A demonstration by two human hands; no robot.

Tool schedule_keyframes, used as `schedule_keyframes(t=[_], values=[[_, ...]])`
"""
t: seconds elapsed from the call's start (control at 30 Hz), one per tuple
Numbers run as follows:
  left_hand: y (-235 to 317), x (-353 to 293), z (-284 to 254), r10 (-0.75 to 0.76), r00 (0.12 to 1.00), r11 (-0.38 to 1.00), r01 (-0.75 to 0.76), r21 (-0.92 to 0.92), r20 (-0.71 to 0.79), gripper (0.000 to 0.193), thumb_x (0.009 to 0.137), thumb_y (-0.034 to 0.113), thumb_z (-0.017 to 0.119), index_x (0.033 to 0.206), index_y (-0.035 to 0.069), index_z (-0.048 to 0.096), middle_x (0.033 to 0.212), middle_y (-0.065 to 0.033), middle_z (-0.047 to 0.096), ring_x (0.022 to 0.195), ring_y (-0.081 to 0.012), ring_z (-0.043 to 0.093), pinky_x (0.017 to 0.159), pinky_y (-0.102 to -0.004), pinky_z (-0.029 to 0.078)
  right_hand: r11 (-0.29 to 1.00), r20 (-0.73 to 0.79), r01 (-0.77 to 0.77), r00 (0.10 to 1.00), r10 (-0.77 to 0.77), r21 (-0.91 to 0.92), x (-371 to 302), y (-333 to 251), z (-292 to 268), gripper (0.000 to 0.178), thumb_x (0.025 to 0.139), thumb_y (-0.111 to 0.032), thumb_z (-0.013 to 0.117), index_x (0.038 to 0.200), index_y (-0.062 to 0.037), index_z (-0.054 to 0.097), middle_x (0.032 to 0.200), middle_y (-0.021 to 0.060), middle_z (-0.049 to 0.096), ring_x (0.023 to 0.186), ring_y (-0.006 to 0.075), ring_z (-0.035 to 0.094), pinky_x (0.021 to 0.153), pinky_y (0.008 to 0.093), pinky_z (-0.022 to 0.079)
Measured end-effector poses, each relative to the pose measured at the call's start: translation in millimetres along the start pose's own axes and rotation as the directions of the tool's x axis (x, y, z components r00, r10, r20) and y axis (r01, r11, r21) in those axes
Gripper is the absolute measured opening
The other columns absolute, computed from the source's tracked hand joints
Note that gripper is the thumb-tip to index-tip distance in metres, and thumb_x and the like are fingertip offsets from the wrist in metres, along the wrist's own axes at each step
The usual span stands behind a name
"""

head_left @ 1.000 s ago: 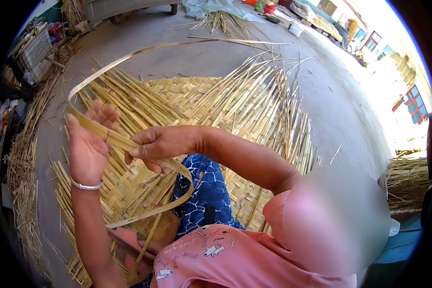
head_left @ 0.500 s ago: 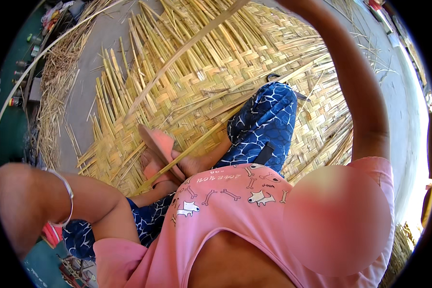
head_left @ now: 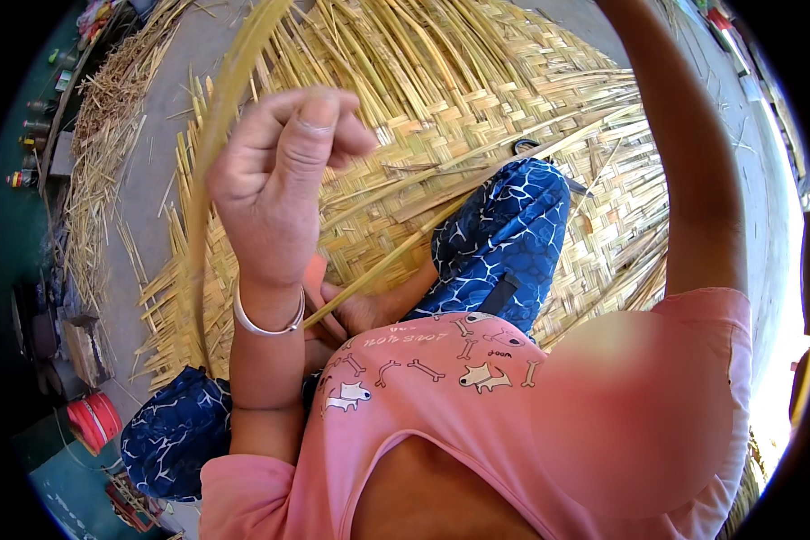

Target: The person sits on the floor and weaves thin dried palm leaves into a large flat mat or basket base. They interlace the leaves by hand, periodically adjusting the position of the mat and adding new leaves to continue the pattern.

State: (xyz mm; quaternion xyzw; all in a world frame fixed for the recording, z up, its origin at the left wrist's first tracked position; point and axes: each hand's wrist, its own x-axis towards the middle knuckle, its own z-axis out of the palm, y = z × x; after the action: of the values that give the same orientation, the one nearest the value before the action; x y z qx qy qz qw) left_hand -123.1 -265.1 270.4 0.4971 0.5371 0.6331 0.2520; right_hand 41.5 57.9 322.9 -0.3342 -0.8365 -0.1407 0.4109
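Over the left part of the woven mat (head_left: 459,126), the person's left hand (head_left: 274,189) is raised, its fingers (head_left: 353,139) curled inward with the thumb pointing up; whether they pinch anything cannot be told. A long reed strip (head_left: 229,81), blurred, runs along the outer side of that hand, from the upper edge of view down toward the left knee (head_left: 175,436). The right hand lies out of view, only its forearm (head_left: 702,135) showing, so its fingers cannot be judged. Beneath, the mat spreads across the grey floor (head_left: 153,148), plaited in the middle, with loose reed ends (head_left: 378,54) fanning out at the top and a ragged left edge. A dark loop handle (head_left: 516,144) sits just beside the right knee (head_left: 504,234). Leftward, only a narrow band of floor separates the mat from heaped straw (head_left: 108,135), with bottles (head_left: 38,126) and a red round object (head_left: 94,421) farther out; rightward, past the forearm, the floor runs pale and sunlit.
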Motion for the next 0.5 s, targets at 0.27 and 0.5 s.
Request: schedule_keyframes(t=[0.27, 0.5], values=[[-5.9, 38.6, 9.0, -0.164, 0.945, 0.861, 0.277, -0.427, 0.284, 0.034, 0.097, 0.011, 0.039, 0.127, -0.005, 0.046, 0.122, -0.0203, 0.055, 0.109, -0.0275, 0.058, 0.081, -0.029, 0.052, 0.986, 0.333, -0.165, 0.929, 0.163, -0.022, -115.6, 25.4, 53.9, 0.028, 0.087, -0.013, 0.051, 0.113, -0.0081, 0.058, 0.109, 0.0164, 0.056, 0.1, 0.0368, 0.055, 0.082, 0.0461, 0.046], [-99.3, 63.2, 2.8, -0.608, 0.751, 0.766, 0.471, 0.438, 0.256, 0.045, 0.092, 0.037, 0.056, 0.117, -0.001, 0.057, 0.104, -0.0156, 0.064, 0.098, -0.0162, 0.062, 0.076, -0.0243, 0.051, 0.943, 0.455, -0.332, 0.838, 0.302, -0.015, -142.0, 10.8, 71.0, 0.031, 0.087, -0.012, 0.048, 0.117, -0.0082, 0.055, 0.117, 0.0163, 0.052, 0.104, 0.0392, 0.054, 0.085, 0.0477, 0.045]])
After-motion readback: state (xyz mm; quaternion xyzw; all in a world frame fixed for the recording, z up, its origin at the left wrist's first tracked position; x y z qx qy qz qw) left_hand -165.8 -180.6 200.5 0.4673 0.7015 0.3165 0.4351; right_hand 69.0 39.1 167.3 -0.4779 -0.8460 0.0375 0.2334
